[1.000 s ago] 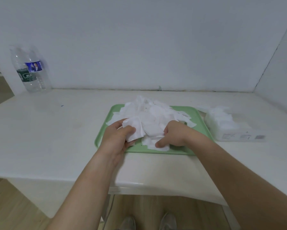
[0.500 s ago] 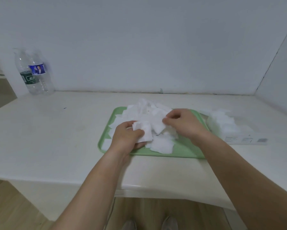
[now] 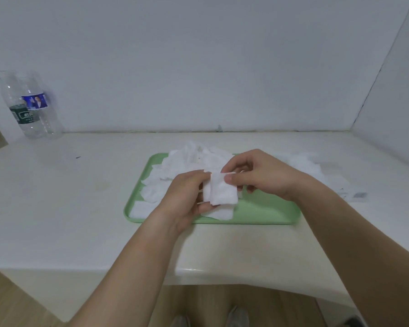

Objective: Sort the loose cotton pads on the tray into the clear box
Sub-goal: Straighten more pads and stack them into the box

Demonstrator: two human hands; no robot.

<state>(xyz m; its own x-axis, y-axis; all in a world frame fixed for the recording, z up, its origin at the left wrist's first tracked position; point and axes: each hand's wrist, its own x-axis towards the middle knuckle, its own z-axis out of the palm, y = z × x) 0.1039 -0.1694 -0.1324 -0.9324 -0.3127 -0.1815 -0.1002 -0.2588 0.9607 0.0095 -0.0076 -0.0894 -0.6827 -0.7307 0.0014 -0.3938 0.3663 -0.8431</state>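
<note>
As the left grip clasps stacked cotton pads over the green tray, the right grip pinches them.

Bare left hand and right hand, bare forearms, two greyish shoes low down.

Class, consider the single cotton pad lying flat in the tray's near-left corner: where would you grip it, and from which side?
Come from straight above and pinch the corner pad by its far edge, probably. It lies flat and thin, and the rim of the tray hems its left and near edges, leaving no room for a sideways grip.
</note>
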